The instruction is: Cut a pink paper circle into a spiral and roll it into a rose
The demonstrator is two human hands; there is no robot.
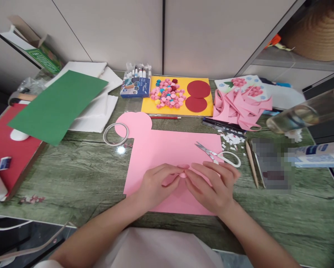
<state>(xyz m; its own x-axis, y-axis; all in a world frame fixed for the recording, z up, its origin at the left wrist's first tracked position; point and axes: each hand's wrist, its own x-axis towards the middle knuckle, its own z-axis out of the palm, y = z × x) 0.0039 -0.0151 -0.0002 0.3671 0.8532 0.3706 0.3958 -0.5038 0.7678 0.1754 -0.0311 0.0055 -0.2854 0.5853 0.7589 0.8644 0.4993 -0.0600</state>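
Note:
A small curled piece of pink paper point(183, 175) is pinched between the fingertips of my left hand point(157, 186) and my right hand point(215, 186). Its exact shape is partly hidden by the fingers. Both hands are just above a large pink paper sheet point(169, 147) on the table. My right hand's outer fingers are spread, while its thumb and index finger press on the paper. Scissors with white handles point(231, 158) lie half on the sheet, beyond my right hand. Pink paper circles point(141, 123) overlap the sheet's far left corner, with a tape roll point(105, 139) leaning over them.
Behind lies a yellow sheet point(180, 109) bearing many small rolled paper rosettes point(169, 97) and dark red circles point(198, 89). Pink paper offcuts point(239, 106), pens point(224, 124), a wooden stick point(252, 163) and a bottle point(306, 111) are right. Green paper point(59, 106) is left.

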